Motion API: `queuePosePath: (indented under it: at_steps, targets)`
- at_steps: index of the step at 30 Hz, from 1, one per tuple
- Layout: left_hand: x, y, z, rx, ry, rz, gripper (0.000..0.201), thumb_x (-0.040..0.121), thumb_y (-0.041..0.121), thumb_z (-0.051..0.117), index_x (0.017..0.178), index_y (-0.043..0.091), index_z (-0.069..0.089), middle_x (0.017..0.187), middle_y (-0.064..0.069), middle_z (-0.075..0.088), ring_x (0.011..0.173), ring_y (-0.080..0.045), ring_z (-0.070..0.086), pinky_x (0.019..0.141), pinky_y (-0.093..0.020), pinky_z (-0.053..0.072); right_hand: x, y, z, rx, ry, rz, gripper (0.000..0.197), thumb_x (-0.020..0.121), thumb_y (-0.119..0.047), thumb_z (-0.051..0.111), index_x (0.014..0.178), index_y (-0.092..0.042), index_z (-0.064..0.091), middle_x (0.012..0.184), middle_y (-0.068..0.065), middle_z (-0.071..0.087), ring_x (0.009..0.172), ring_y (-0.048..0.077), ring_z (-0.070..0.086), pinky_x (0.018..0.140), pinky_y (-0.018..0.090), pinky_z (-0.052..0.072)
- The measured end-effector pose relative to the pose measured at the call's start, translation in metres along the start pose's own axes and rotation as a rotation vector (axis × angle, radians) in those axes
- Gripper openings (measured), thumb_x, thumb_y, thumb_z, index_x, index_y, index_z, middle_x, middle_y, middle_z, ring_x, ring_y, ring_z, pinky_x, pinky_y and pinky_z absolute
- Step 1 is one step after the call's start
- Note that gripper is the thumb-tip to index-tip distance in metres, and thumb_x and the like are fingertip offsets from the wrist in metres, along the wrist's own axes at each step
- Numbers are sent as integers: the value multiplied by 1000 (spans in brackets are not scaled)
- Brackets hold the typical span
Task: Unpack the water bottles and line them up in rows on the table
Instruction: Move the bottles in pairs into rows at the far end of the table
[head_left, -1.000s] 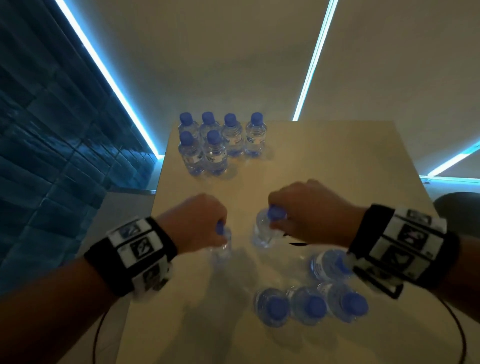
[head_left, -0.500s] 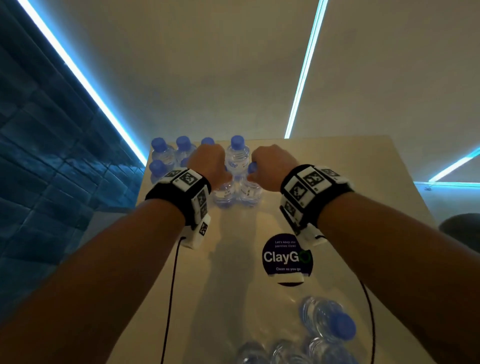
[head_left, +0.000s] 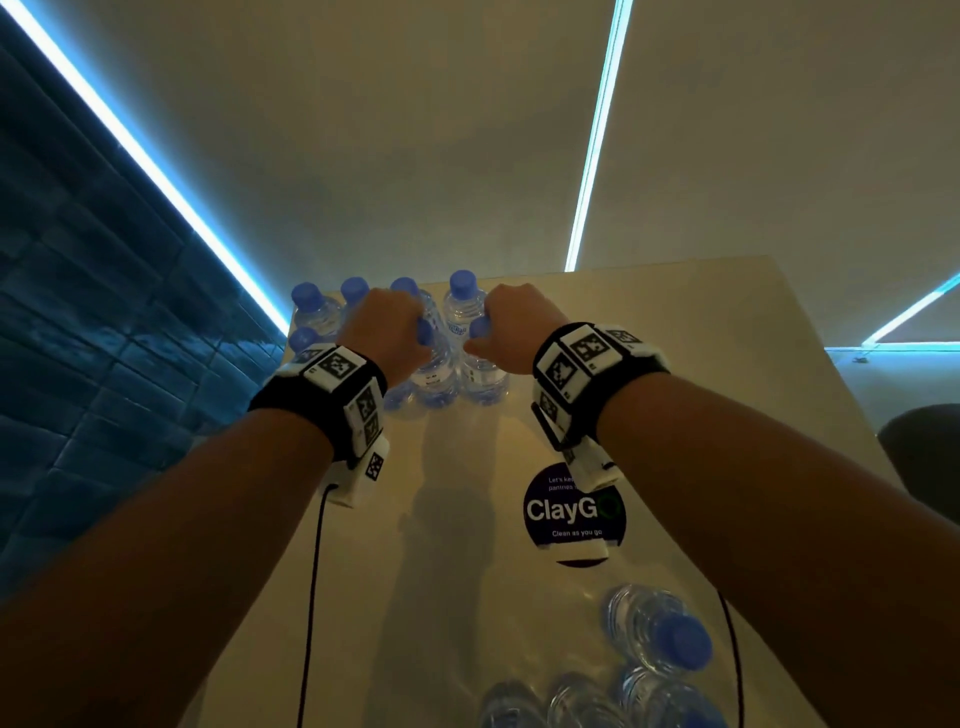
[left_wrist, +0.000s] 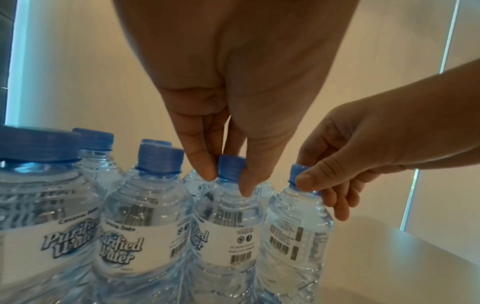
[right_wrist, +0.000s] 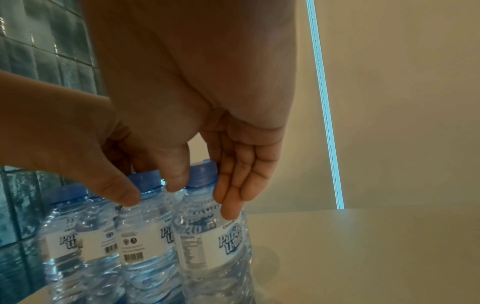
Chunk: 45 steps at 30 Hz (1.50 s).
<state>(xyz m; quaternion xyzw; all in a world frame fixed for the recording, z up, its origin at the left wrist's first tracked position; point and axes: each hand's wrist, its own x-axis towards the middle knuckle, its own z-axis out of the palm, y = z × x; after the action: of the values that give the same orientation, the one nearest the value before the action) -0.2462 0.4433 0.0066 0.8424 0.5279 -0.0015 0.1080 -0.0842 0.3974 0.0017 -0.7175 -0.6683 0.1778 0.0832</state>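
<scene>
Clear water bottles with blue caps stand in rows at the far left of the beige table (head_left: 727, 415). My left hand (head_left: 400, 338) pinches the cap of one bottle (head_left: 434, 374) in the nearer row. My right hand (head_left: 498, 338) pinches the cap of the bottle (head_left: 483, 379) beside it on the right. Both bottles are upright, side by side. In the left wrist view, my left hand (left_wrist: 226, 181) has thumb and fingers on the cap (left_wrist: 231, 166). In the right wrist view, my right hand (right_wrist: 202, 195) holds a cap (right_wrist: 202, 174).
Several more bottles (head_left: 654, 634) lie in clear plastic wrap at the table's near right. A round dark ClayGo sticker (head_left: 574, 512) marks the table's middle. A dark chair (head_left: 924, 452) sits off the right edge, a blue tiled wall (head_left: 104, 364) on the left.
Both hands carried their bottles from the table's middle to the far end and set them down next to the standing rows. Since half a second ago they have hardly moved.
</scene>
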Motion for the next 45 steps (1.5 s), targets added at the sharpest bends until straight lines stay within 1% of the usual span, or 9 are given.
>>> queuePosePath:
  at_steps: [10,15,21,25,29,32,35,37,45]
  targets:
    - [-14,-4,5,12,43,23,35,81,13,66,114,4,60,109,-19,63,100,-37,60,81,-40,48,-6,-5,9,-26,19,-21,29,90,-33,55,71,-12,55,81,9,57,86,28,63,68,31,39]
    - [-57,20,-26,102,170,283,26,80,17,64,105,8,63,102,-13,63,89,-31,62,74,-40,49,-55,7,-27,128,13,-69,48,87,-47,57,118,-10,57,104,7,65,95,24,62,80,33,46]
    - [-143,124,-35,52,-214,720,28,86,38,62,108,21,67,96,0,64,81,-15,62,71,-27,51,-218,68,-69,82,-147,-105,11,84,-40,62,91,-33,64,78,-15,63,68,1,58,65,21,44]
    - [-170,177,-5,65,-476,896,52,82,38,70,129,26,54,114,-2,56,93,-19,59,76,-29,49,-331,78,-44,100,-408,-3,48,71,-71,56,115,-53,48,95,-23,53,80,1,56,66,17,47]
    - [-180,199,16,224,-614,969,48,85,37,70,128,21,57,115,-6,52,80,-17,49,67,-27,38,-397,123,62,109,-527,-115,74,63,-87,48,124,-46,47,100,19,43,87,33,66,40,18,32]
    - [-176,205,24,231,-569,1014,17,91,22,63,105,13,66,102,-8,52,61,-14,40,55,-26,32,-366,106,71,100,-139,-62,51,93,-57,31,64,-26,58,38,-8,46,35,6,47,35,18,14]
    - [-163,208,25,215,-509,978,12,90,16,59,95,9,68,98,-9,57,55,-11,31,55,-26,29,-342,80,23,-98,-16,-86,14,75,-30,42,85,-31,52,54,-6,46,35,13,43,32,19,33]
    - [-147,206,18,186,-471,909,15,86,18,62,92,7,70,94,-10,62,57,-11,32,56,-23,26,-334,100,3,-58,-50,-81,27,67,-33,55,93,-32,49,66,-3,44,38,15,48,36,15,29]
    - [-35,167,-6,1,-232,468,23,78,29,69,94,13,75,93,-4,72,84,-19,63,79,-37,54,-180,147,-56,-141,98,17,17,79,-14,68,91,-17,57,78,5,54,66,38,60,55,41,51]
